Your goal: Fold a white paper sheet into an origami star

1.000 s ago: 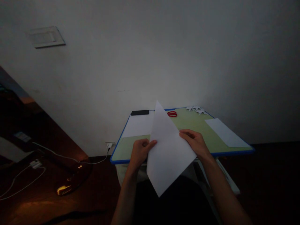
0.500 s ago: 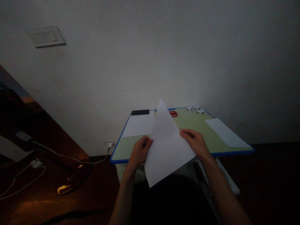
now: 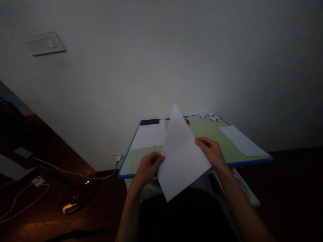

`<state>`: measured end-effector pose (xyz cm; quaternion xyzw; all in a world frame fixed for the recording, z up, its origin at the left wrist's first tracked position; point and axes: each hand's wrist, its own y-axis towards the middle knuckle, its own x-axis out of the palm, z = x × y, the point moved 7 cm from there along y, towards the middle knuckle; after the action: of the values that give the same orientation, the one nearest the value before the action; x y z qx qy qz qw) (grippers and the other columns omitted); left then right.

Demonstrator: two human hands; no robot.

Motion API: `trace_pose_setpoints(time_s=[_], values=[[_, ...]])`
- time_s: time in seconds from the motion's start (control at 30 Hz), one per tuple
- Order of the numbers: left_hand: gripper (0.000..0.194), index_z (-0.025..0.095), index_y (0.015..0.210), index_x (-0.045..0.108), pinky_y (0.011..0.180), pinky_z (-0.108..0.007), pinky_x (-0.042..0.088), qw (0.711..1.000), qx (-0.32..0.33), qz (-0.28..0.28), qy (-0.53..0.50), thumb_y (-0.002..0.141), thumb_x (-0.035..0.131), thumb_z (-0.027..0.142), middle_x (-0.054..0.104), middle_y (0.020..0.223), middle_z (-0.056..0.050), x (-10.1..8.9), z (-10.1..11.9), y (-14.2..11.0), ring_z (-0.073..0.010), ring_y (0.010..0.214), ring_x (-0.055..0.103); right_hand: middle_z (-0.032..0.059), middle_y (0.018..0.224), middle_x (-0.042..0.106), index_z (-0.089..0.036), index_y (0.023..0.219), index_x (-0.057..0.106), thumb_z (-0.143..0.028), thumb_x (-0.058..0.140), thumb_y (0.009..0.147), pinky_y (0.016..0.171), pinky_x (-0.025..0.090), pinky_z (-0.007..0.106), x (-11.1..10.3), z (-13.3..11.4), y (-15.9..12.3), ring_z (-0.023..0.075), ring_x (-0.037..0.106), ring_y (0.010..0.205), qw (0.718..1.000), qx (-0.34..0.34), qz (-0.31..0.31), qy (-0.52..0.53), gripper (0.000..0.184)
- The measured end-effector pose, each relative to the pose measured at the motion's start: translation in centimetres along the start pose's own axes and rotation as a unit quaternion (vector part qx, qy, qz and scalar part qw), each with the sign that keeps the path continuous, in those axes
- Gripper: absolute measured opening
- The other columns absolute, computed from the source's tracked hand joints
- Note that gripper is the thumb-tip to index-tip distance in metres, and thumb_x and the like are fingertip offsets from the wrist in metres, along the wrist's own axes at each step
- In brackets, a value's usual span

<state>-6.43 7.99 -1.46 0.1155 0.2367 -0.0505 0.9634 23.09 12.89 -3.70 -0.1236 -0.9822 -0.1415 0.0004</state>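
Observation:
A sheet of white paper (image 3: 180, 153) is held up above the near edge of the table, one pointed corner at the top and another hanging down toward my lap. My left hand (image 3: 148, 165) pinches its left edge between thumb and fingers. On the right edge, a little higher, my right hand (image 3: 210, 150) has the paper pinched in the same way. Behind the sheet, the red scissors handles (image 3: 187, 122) show only in part.
The green table (image 3: 209, 131) has a blue rim and stands against a wall. White paper (image 3: 148, 134) lies at its left, below a black flat object (image 3: 149, 122). Another white sheet (image 3: 243, 141) rests at right, with several small white paper pieces (image 3: 211, 116) behind it.
The paper's lower corner has swung slightly right, and its top has risen a little. My left hand has shifted slightly down along the left edge. The camera view has tilted a bit.

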Motion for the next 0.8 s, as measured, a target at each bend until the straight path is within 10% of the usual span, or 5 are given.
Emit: trace_pose_setpoints(time_s=[0.43, 0.8], values=[[0.033, 0.019, 0.081, 0.064, 0.063, -0.028, 0.037, 0.998, 0.025, -0.048, 0.025, 0.091, 0.065, 0.050, 0.058, 0.074, 0.000, 0.0, 1.1, -1.5, -0.0158, 0.068, 0.050, 0.0080, 0.086, 0.082, -0.019, 0.091, 0.083, -0.062, 0.083, 0.071, 0.070, 0.054, 0.036, -0.2, 0.0, 0.0, 0.0237, 0.070, 0.079, 1.000, -0.007, 0.014, 0.001, 0.047], [0.048, 0.020, 0.062, 0.060, 0.055, -0.027, 0.032, 0.992, -0.036, 0.104, 0.062, 0.080, 0.071, 0.064, 0.051, 0.055, 0.003, -1.8, 0.2, -1.6, -0.0136, 0.055, 0.042, 0.0077, 0.084, 0.081, -0.019, 0.091, 0.083, -0.063, 0.083, 0.070, 0.070, 0.055, 0.036, -0.3, -0.3, 0.0, 0.0246, 0.071, 0.078, 0.999, -0.011, 0.032, 0.005, 0.049]])
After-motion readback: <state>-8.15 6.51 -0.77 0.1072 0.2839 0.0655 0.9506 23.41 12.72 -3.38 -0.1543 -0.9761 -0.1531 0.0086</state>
